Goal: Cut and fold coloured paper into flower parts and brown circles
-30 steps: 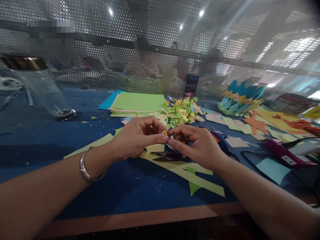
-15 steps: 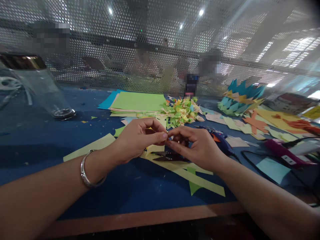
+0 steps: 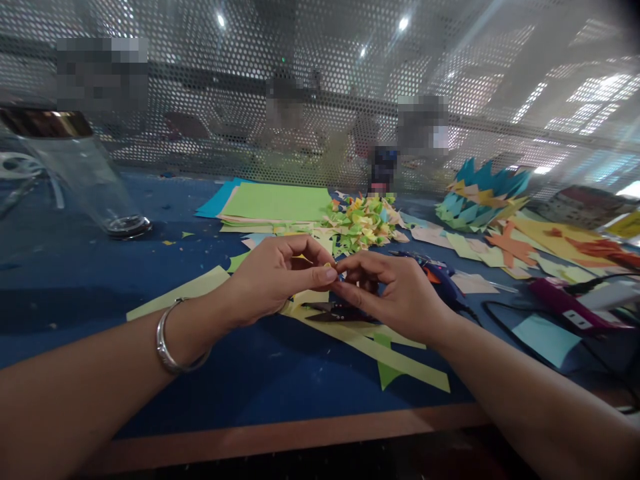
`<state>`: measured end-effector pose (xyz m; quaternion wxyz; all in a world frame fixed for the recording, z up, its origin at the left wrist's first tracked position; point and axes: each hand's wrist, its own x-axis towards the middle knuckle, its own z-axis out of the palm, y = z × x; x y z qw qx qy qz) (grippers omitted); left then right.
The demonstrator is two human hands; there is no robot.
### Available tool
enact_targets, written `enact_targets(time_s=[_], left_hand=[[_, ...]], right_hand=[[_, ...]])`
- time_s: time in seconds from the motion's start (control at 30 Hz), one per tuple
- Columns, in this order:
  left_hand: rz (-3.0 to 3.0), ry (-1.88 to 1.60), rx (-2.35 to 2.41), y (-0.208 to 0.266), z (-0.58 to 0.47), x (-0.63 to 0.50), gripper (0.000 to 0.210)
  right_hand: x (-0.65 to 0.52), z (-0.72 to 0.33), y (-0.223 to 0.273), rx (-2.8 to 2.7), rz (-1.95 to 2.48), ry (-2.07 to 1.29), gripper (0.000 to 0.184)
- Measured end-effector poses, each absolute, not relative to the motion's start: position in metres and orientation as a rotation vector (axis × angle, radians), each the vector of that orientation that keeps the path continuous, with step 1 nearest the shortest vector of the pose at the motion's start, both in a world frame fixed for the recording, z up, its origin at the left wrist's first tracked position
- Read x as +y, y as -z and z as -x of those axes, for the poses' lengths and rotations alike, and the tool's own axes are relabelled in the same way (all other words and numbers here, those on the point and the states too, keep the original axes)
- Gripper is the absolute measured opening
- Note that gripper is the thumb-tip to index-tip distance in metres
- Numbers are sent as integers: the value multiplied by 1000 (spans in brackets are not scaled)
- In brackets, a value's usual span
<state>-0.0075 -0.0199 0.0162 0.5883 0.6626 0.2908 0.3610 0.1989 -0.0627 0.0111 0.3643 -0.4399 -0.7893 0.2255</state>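
My left hand (image 3: pixel 285 277) is closed in a pinch. A tiny yellow paper piece (image 3: pixel 327 266) peeks out at its thumb and index tip, mostly covered by the fingers. Against those fingertips, my right hand (image 3: pixel 387 287) also pinches; what lies between its fingers is hidden. Below them, dark thread snips (image 3: pixel 335 312) rest on pale yellow paper strips (image 3: pixel 395 357) and a green scrap (image 3: pixel 387 377). Just beyond the hands is a heap of small folded paper bits (image 3: pixel 367 223), green, yellow and orange.
Stacked coloured sheets (image 3: pixel 283 202) lie behind my left hand. At far left stands a clear bottle (image 3: pixel 107 180). On the right are a blue glue gun (image 3: pixel 445 280), a purple power strip (image 3: pixel 570 307) with cables, orange cutouts (image 3: pixel 510 247) and a spiky paper piece (image 3: pixel 483 193). A perforated screen closes the back.
A bit of yellow now shows at my left fingertips. Both hands stay almost in place, with only slight finger motion.
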Motion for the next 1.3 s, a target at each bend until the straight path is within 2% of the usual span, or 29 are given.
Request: enact_targets(time_s=[0.53, 0.9, 1.3], left_hand=[[-1574, -823, 631, -17, 11, -14, 23], [-1617, -830, 625, -21, 11, -13, 19], [-1860, -883, 642, -13, 12, -19, 24]], right_hand=[[-63, -201, -13, -1987, 1145, -606, 26], [-64, -201, -14, -1960, 1155, -651, 26], [-63, -200, -10, -2003, 1107, -523, 18]])
